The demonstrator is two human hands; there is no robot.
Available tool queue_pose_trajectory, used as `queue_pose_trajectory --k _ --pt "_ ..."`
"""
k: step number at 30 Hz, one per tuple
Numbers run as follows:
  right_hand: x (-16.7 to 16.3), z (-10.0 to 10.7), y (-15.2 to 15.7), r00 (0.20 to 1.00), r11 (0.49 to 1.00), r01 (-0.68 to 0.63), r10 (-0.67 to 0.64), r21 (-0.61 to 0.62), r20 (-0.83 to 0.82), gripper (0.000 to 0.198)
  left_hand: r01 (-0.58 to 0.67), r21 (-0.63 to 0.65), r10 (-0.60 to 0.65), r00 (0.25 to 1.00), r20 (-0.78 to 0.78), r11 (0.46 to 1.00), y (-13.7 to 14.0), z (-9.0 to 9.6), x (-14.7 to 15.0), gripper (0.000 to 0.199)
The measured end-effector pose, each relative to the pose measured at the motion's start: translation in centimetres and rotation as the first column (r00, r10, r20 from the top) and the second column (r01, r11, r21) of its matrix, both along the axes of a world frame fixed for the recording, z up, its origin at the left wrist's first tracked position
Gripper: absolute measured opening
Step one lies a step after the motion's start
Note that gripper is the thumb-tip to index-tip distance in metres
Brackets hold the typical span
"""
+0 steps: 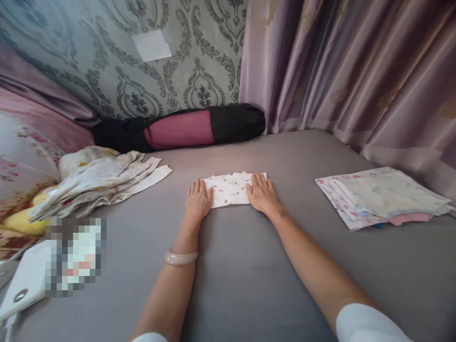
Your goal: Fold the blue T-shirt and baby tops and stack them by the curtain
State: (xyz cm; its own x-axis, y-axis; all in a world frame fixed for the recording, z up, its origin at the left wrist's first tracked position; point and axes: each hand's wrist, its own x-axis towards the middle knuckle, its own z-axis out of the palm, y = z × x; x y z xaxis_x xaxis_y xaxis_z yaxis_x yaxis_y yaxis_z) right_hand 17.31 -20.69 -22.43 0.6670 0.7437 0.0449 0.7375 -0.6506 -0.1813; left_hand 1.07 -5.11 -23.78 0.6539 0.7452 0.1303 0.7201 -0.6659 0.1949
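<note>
Two bare hands lie palm down on a small printed cloth in the head view, well apart from each other. The white cloth (231,191), apparently folded, sits near the centre on a grey sheet (249,275). Taking that cloth as the middle of the dial, the left hand (198,200) covers its 9 o'clock end and the right hand (262,192) its 3 o'clock end. Both hands are flat with fingers stretched towards 12; neither appears clamped on anything.

Farther out at 9 o'clock lies a loose heap of clothes (110,173); at 3 o'clock, well apart from the cloth, rests a flat folded stack (395,192). A long black-and-pink bag (180,128) lies between 10 and 11, against the patterned wall (199,80).

The step in hand looks like pressing the cloth flat and squaring its ends. Its 12 o'clock edge is uneven, so the next move seems to call for light, even pressure from both palms, without dragging the layers askew.
</note>
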Motion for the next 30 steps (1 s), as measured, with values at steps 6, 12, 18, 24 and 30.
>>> queue_pose_trajectory --k 6,12,18,24,30 --pt "1.6 -0.3 -0.5 0.993 0.993 0.115 -0.114 0.026 -0.025 0.065 -0.042 0.032 0.039 0.994 0.097 0.999 1.2 -0.1 -0.9 0.064" --pt "2.2 -1.3 -0.4 0.992 0.993 0.114 -0.113 0.016 -0.063 0.067 -0.034 -0.051 0.034 0.999 -0.007 0.998 1.3 -0.3 -1.0 0.066" --pt "2.0 -0.7 -0.5 0.993 0.993 0.110 -0.108 0.032 -0.037 0.065 -0.049 -0.055 0.049 0.999 -0.007 0.997 1.1 0.0 -1.0 0.065" --pt "0.2 0.0 0.4 0.997 0.993 -0.026 0.018 0.112 0.078 0.064 0.027 0.139 -0.030 0.999 0.025 0.990 -0.1 0.8 -0.2 0.063" --pt "-0.3 -0.9 0.8 0.998 0.997 -0.048 0.045 0.057 0.047 0.066 0.118 0.075 -0.114 0.992 -0.061 0.990 -1.4 0.3 0.8 0.061"
